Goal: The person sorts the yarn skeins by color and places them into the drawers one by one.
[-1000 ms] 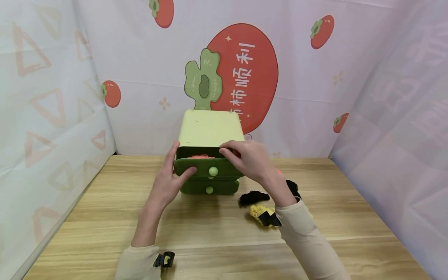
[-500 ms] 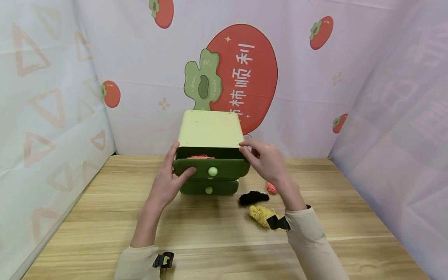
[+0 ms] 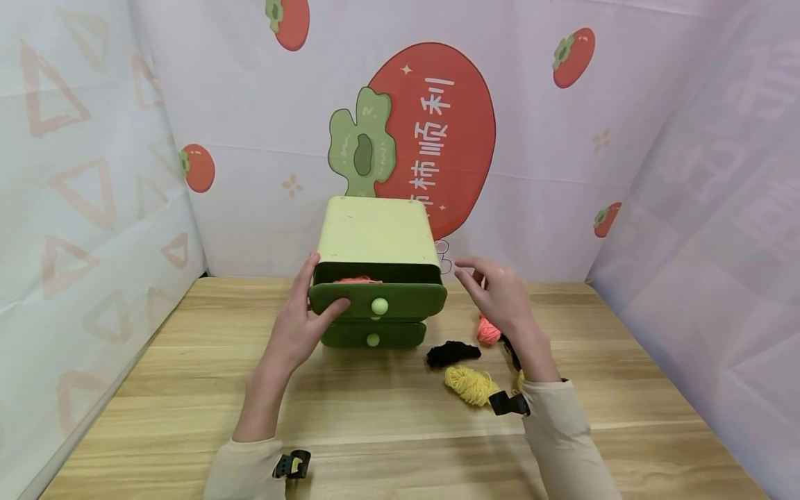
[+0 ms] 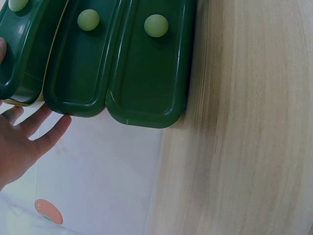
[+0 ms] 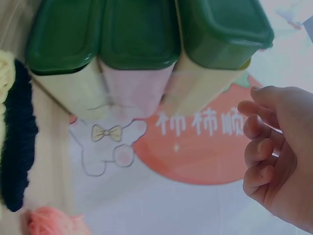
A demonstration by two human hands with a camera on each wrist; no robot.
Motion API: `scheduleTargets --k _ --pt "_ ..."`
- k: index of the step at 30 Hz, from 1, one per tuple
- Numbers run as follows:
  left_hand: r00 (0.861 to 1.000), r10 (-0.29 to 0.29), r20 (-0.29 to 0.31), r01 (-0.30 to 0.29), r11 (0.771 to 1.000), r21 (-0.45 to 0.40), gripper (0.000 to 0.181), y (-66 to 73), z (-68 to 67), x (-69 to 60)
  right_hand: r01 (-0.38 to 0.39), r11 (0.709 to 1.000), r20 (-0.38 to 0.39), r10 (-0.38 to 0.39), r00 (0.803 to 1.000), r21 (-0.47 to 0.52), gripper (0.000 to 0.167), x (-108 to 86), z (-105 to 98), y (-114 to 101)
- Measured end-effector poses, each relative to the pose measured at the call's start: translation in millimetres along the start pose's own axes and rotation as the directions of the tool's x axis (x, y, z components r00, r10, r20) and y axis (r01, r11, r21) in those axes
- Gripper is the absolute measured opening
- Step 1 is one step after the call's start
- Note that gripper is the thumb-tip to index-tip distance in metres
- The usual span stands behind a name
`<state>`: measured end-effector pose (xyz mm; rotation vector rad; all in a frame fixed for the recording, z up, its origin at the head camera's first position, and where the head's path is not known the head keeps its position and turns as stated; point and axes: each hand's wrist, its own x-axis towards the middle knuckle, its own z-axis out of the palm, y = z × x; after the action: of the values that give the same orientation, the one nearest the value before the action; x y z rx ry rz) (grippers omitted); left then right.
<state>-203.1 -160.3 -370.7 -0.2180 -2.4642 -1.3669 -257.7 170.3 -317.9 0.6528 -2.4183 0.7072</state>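
A small drawer cabinet (image 3: pixel 378 229) with a pale yellow-green top and dark green drawer fronts stands near the back wall. Its top drawer (image 3: pixel 412 300) is pulled partly out, with orange-pink yarn (image 3: pixel 357 280) showing inside. My left hand (image 3: pixel 298 323) holds the cabinet's left front corner, the thumb on the top drawer's front and the fingers along the side. In the left wrist view the lower drawer fronts (image 4: pixel 151 73) appear closed. To the right of the cabinet my right hand (image 3: pixel 500 292) hangs in the air, fingers loosely curled, holding nothing and apart from the cabinet.
Right of the cabinet, on the wooden table (image 3: pixel 206 389), lie a black yarn bundle (image 3: pixel 453 353), a yellow yarn bundle (image 3: pixel 471 386) and a pink yarn ball (image 3: pixel 487 332). More black and yellow yarn is partly hidden behind my right forearm. A printed cloth wall (image 3: pixel 262 111) closes off the back.
My right hand has moved rightward along the cabinet's front top edge and off it, uncovering the drawer's right end and the pink yarn. My left hand stays in place.
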Motion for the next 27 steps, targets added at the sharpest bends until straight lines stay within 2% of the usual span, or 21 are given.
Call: scheduleTargets --k 11,19,27 --pt "1.000 -0.008 0.002 0.008 1.000 -0.011 0.089 0.9 -0.6 -0.6 -0.117 0.991 0.075 0.123 0.990 -0.070 0.030 -10.4 12 31" --pt "1.000 -0.012 0.003 0.012 1.000 -0.006 0.089 -0.6 0.0 0.3 -0.205 0.974 0.166 0.218 0.962 -0.092 0.040 -21.4 23 51" --pt "1.000 -0.020 0.003 0.020 1.000 -0.011 0.089 -0.7 0.1 -0.1 -0.249 0.963 0.204 0.266 0.942 -0.106 0.041 -27.3 28 62"
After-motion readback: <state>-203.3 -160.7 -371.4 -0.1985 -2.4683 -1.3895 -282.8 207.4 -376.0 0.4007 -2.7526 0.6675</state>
